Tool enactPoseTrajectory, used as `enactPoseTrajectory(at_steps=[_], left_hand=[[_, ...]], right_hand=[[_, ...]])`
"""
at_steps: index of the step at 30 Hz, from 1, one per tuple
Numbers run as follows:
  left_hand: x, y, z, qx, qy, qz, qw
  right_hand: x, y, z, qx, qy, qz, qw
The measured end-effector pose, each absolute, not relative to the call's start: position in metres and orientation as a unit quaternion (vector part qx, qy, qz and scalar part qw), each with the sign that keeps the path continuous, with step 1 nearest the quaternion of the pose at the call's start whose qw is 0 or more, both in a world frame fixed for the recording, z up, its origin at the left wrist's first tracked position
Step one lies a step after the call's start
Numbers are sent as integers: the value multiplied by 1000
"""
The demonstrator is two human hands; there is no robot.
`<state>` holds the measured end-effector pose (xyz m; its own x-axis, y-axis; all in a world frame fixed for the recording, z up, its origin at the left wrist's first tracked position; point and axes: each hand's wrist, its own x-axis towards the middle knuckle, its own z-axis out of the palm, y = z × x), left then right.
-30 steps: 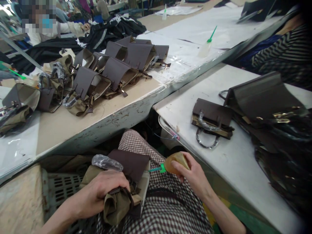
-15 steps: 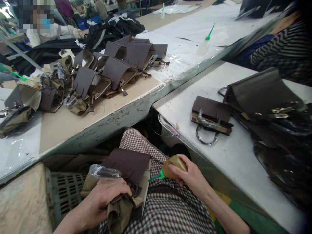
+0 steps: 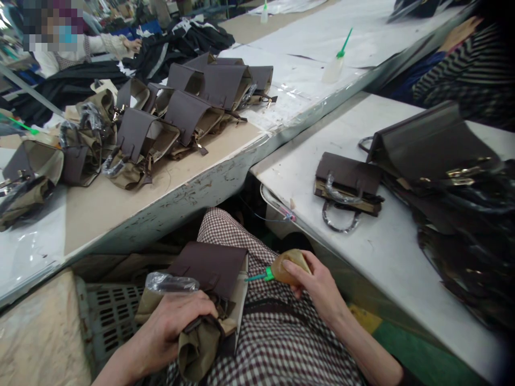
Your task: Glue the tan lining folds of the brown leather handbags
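On my lap lies a dark brown handbag point(image 3: 213, 265) with an olive lining and a handle wrapped in clear plastic. My left hand point(image 3: 175, 321) is closed around its bunched lining and lower part; the fingertips are partly hidden. A squeeze bottle point(image 3: 288, 267) of yellowish-brown liquid, with a green cap and thin green nozzle, is gripped in my right hand point(image 3: 316, 281). The bottle is tipped on its side. Its nozzle points left, with the tip at the pale open edge of the bag; whether it touches I cannot tell.
Several similar brown bags point(image 3: 193, 115) stand on the left table point(image 3: 161, 206). A small bag point(image 3: 348, 179) and a heap of dark bags point(image 3: 438, 145) lie on the right table point(image 3: 394, 268). Another nozzle bottle point(image 3: 333, 69) stands farther back. A grey plastic crate point(image 3: 110, 311) is at my left. Two people sit nearby.
The bottle in my right hand is now more level, with its nozzle tip slightly higher along the bag's edge. My left hand keeps its hold. The whole view has shifted slightly.
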<state>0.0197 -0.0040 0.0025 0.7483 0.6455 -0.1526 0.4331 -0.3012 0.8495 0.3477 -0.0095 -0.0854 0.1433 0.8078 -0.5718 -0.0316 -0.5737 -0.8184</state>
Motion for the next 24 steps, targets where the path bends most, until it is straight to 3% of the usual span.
enactPoseTrajectory(at_steps=[24], left_hand=[[23,1,9,789,354,126,487]], right_hand=[[341,-25,-57,-555,-224,732,325]])
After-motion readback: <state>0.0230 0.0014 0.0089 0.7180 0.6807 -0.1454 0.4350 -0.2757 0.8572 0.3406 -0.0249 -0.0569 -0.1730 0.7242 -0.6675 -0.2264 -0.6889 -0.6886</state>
